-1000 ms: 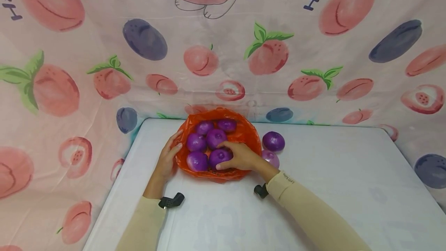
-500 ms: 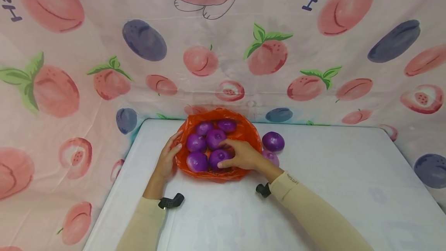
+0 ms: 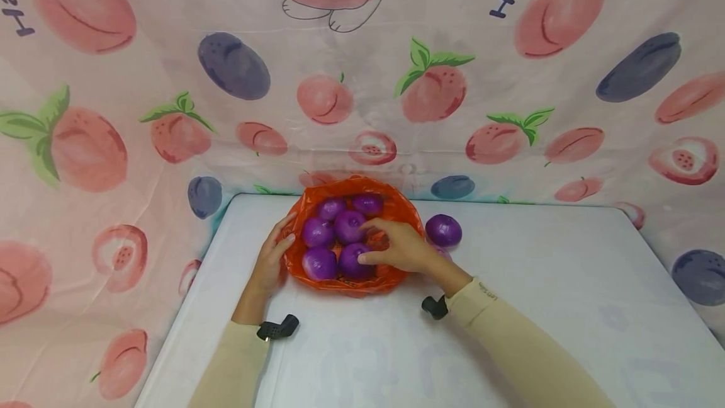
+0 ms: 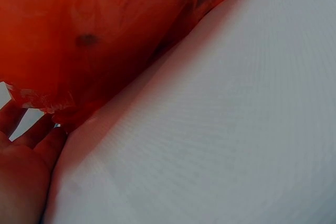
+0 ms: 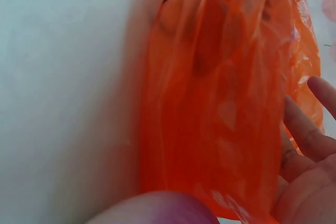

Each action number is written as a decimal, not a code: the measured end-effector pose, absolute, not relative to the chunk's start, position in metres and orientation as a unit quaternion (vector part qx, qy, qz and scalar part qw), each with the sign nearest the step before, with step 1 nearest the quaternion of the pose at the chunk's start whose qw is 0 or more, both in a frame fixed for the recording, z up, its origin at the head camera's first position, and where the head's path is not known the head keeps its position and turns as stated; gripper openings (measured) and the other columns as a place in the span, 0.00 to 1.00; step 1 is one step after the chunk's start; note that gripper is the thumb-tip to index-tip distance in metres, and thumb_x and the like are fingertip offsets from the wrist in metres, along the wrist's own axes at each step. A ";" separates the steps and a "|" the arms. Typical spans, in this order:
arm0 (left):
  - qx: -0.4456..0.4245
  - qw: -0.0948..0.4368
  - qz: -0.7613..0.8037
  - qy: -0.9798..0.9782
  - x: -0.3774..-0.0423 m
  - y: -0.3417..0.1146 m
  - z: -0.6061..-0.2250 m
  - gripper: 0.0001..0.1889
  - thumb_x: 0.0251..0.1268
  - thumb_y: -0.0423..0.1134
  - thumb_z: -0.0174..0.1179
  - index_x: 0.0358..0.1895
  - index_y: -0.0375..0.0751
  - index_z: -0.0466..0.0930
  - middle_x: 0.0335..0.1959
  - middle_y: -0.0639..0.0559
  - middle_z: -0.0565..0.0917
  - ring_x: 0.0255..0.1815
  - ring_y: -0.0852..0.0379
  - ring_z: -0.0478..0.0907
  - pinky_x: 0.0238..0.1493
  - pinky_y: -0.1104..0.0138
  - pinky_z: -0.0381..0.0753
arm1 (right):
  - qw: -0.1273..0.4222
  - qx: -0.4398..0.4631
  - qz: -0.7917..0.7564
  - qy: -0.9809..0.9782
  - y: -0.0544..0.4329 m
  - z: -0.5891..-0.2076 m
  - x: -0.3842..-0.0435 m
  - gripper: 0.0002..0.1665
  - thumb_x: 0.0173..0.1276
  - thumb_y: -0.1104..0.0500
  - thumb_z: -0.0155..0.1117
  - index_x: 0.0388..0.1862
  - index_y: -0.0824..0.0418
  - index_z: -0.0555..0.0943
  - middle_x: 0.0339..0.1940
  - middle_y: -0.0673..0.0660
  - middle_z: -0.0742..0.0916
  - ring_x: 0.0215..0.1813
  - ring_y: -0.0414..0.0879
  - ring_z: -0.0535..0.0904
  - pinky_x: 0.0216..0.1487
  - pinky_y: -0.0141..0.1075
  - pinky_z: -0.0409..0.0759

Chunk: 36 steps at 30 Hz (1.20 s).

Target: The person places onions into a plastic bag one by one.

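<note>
An orange plastic bag (image 3: 391, 197) stands on the table with its mouth spread wide, and several red onions (image 3: 319, 233) sit inside. My left hand (image 3: 273, 260) lies along the bag's left side with extended fingers touching it. Over the bag's right part is my right hand (image 3: 404, 247), thumb and fingers spread apart and nothing gripped. Its thumb tip is close to the front right onion (image 3: 354, 261); contact is unclear. In the right wrist view, the right fingers (image 5: 310, 140) reach past the bag's rim. Outside, right of the bag, is another red onion (image 3: 443, 231); a paler one (image 3: 442, 252) is mostly hidden by my right wrist.
The white table (image 3: 544, 282) runs to a fruit-printed cloth (image 3: 362, 106) hung behind it and at the sides. A black wrist camera (image 3: 277, 327) is worn on the left wrist, another black camera (image 3: 435, 307) on the right.
My right hand has loosened from the front right onion and shifted slightly right, leaving it in the bag. The paler onion outside is more covered now. The left hand stays put.
</note>
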<state>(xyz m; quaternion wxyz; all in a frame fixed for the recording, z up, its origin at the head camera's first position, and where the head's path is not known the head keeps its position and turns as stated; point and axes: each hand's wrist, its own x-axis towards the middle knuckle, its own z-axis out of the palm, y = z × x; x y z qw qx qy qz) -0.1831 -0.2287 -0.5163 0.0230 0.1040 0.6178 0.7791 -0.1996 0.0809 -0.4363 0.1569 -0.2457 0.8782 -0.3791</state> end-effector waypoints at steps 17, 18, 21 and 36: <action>0.101 0.021 0.779 0.618 -0.183 -0.229 -0.518 0.28 0.81 0.40 0.48 0.80 0.45 0.58 0.80 0.47 0.60 0.76 0.53 0.63 0.68 0.70 0.75 | 0.146 -0.220 -0.399 0.878 0.097 -0.415 -0.197 0.41 0.61 0.32 0.72 0.69 0.46 0.75 0.67 0.55 0.83 0.66 0.55 0.80 0.64 0.54 0.81; 0.101 0.021 0.778 0.620 -0.183 -0.229 -0.518 0.28 0.81 0.40 0.48 0.80 0.45 0.58 0.80 0.47 0.60 0.76 0.53 0.63 0.68 0.71 0.75 | 0.144 -0.218 -0.399 0.879 0.098 -0.414 -0.197 0.40 0.62 0.33 0.72 0.69 0.46 0.75 0.66 0.55 0.83 0.66 0.55 0.80 0.64 0.54 0.81; 0.101 0.020 0.775 0.623 -0.183 -0.229 -0.518 0.28 0.81 0.40 0.48 0.80 0.45 0.58 0.80 0.47 0.60 0.77 0.53 0.63 0.68 0.71 0.75 | 0.139 -0.213 -0.396 0.883 0.102 -0.411 -0.197 0.39 0.62 0.33 0.72 0.69 0.44 0.75 0.64 0.52 0.84 0.65 0.54 0.81 0.64 0.53 0.82; 0.105 0.018 0.780 0.617 -0.183 -0.229 -0.518 0.28 0.81 0.39 0.48 0.79 0.45 0.59 0.79 0.47 0.61 0.76 0.54 0.64 0.69 0.70 0.75 | 0.102 -0.198 -0.415 0.882 0.123 -0.395 -0.197 0.37 0.64 0.33 0.70 0.69 0.44 0.75 0.62 0.50 0.85 0.58 0.50 0.83 0.59 0.51 0.85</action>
